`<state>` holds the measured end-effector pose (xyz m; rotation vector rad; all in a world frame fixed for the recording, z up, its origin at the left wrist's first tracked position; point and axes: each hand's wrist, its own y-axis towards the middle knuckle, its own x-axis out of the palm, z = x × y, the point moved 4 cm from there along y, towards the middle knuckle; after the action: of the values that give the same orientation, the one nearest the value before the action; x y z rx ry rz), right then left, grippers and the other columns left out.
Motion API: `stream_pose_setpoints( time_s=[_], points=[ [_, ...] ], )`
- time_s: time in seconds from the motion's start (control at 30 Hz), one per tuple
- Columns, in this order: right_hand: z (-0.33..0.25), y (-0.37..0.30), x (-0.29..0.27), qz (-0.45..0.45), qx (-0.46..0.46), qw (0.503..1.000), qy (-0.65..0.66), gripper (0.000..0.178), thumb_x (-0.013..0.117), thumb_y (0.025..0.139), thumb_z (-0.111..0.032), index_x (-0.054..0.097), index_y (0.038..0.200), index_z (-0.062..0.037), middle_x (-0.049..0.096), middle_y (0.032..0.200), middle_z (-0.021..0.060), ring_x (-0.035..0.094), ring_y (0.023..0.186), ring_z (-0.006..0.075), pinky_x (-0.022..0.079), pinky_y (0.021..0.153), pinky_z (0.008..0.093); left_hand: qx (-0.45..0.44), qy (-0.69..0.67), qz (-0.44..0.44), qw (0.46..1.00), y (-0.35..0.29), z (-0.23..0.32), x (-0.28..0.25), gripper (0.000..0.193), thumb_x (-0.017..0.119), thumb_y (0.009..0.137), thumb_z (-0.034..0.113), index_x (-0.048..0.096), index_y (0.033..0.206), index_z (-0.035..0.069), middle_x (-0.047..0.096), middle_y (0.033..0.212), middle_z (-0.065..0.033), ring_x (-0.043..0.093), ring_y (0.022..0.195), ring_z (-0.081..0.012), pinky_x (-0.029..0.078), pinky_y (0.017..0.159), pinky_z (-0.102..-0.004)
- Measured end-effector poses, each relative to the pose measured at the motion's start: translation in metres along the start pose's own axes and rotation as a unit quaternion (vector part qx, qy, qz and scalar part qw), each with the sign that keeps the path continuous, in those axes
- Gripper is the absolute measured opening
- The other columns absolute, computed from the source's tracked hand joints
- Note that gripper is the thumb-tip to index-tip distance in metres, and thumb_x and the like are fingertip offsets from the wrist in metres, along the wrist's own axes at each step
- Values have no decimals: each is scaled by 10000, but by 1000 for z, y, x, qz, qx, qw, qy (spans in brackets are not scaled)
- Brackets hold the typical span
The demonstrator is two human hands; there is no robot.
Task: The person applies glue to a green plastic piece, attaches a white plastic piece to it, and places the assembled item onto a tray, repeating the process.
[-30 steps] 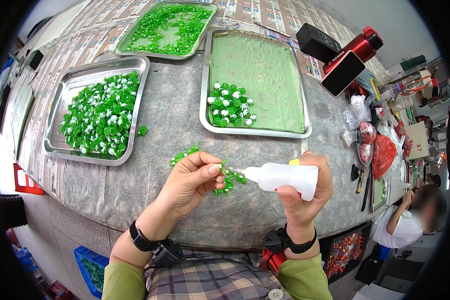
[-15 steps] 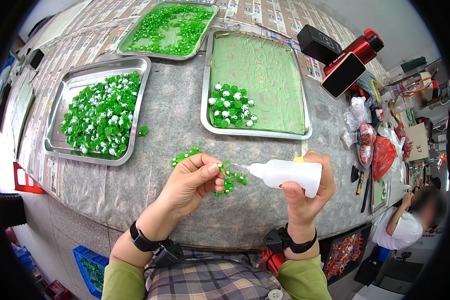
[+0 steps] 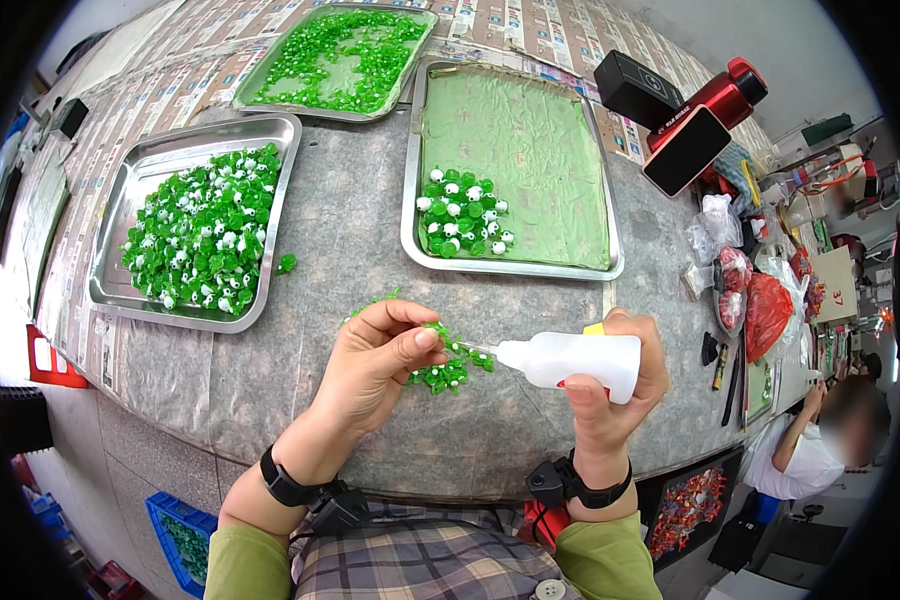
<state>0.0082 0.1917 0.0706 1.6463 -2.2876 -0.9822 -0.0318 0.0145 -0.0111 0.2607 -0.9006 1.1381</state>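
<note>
My left hand (image 3: 380,360) pinches a small green plastic piece (image 3: 438,331) between thumb and forefinger. My right hand (image 3: 615,390) is wrapped round a white squeeze bottle (image 3: 582,364), held on its side with its thin needle tip pointing left. That tip comes close to the pinched piece; whether it touches, I cannot tell. Below and beside my left fingers lies a loose heap of green pieces with white dots (image 3: 442,376) on the grey table covering. Part of the heap is hidden behind my left hand.
A metal tray (image 3: 288,130) on the left holds a pile of green and white pieces. A green-lined tray (image 3: 615,262) ahead has a cluster in its near left corner. Another tray (image 3: 240,98) stands farther back. A phone (image 3: 687,150), red bottle (image 3: 740,90) and bags (image 3: 768,315) lie right.
The squeeze bottle has shifted slightly downward, and its needle tip now sits lower and nearer my left fingertips. My left hand has barely moved and still pinches a green piece.
</note>
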Motion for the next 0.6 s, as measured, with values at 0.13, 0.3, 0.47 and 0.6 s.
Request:
stream_pose_setpoints(
  time_s=[0.13,0.3,0.47,0.6],
  points=[
    [1,0,2,-6,-9,1000,-18,392,734,580,-280,487,760,-34,499,602,54,425,483,129,322,444,224,1,-2,3,1000,0,1,-1,114,566,756,54,547,864,27,569,766,-45,555,689,-115,479,642,-234],
    [5,-4,-13,98,43,994,30,408,714,616,-320,477,790,-37,493,671,28,446,554,86,346,473,199,3,2,8,1000,-1,0,-2,117,569,755,59,545,867,32,567,764,-41,552,690,-113,479,644,-237],
    [31,6,-50,92,220,964,119,284,618,726,-140,447,910,-7,534,860,77,558,760,152,453,658,250,2,1,12,1000,-1,0,-3,117,567,757,64,541,868,38,564,760,-37,549,690,-110,480,647,-243],
    [77,-8,-91,98,287,951,63,385,564,752,-68,373,1076,15,533,990,131,528,876,145,398,782,246,0,-1,25,1000,-1,-2,-4,117,561,761,64,536,872,38,563,759,-37,548,684,-111,481,640,-244]
  ],
)
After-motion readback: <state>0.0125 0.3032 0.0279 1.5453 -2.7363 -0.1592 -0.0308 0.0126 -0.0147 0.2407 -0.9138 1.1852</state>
